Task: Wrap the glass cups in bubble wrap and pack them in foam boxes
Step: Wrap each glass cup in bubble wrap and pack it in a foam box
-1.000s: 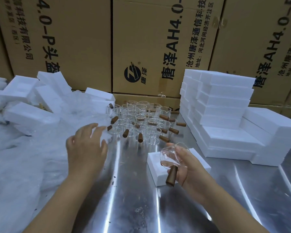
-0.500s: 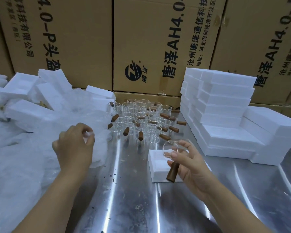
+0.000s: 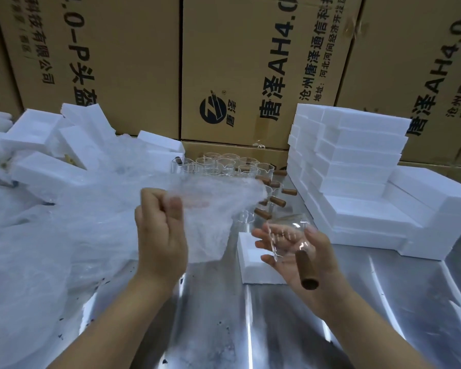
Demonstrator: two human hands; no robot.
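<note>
My left hand point(image 3: 160, 230) pinches a sheet of bubble wrap point(image 3: 213, 209) and holds it up above the metal table point(image 3: 250, 328). The sheet hangs in front of part of the cup cluster. My right hand point(image 3: 301, 254) holds a clear glass cup point(image 3: 288, 235) lying on its side, its brown wooden handle point(image 3: 307, 267) pointing toward me. Beneath that hand an open foam box point(image 3: 253, 259) rests on the table. Several more glass cups with wooden handles point(image 3: 240, 169) stand at the back centre.
A heap of bubble wrap point(image 3: 37, 235) with loose foam pieces point(image 3: 45, 169) fills the left side. Stacked foam boxes point(image 3: 357, 169) rise at the right. Cardboard cartons point(image 3: 237, 62) wall off the back.
My left hand has pulled a sheet of bubble wrap off the heap and lifted it toward the centre. My right hand has turned the cup, palm now up.
</note>
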